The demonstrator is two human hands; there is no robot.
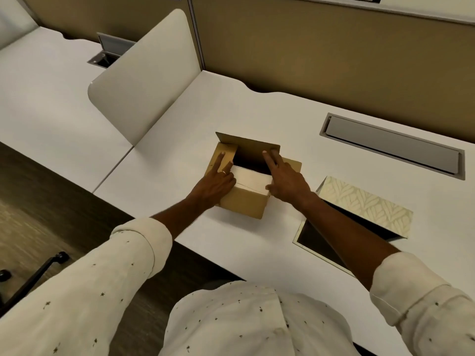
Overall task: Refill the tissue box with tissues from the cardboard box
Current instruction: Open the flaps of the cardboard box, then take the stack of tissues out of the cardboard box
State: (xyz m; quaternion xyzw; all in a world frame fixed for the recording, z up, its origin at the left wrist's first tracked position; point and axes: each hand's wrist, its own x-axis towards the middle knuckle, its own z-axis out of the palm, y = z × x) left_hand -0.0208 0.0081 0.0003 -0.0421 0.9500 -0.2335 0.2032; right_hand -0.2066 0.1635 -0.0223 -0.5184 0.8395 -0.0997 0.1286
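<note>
A small brown cardboard box (244, 204) stands at the desk's middle with its flaps open and a white tissue stack (250, 179) level with its top. My left hand (218, 183) lies on the left flap, index finger stretched out, the other fingers bent against the stack's left end. My right hand (288, 183) reaches two fingers to the raised rear flap, thumb against the stack's right front corner. To the right, under my right forearm, lies the open tissue box (298, 238), dark inside, its leaf-patterned lid (365, 204) folded back.
The white desk (231, 242) has a grey cable hatch (390, 147) at the back right. A rounded white divider (144, 80) stands at the left, tan partition walls behind. A black chair base (33, 276) sits on the floor at the lower left.
</note>
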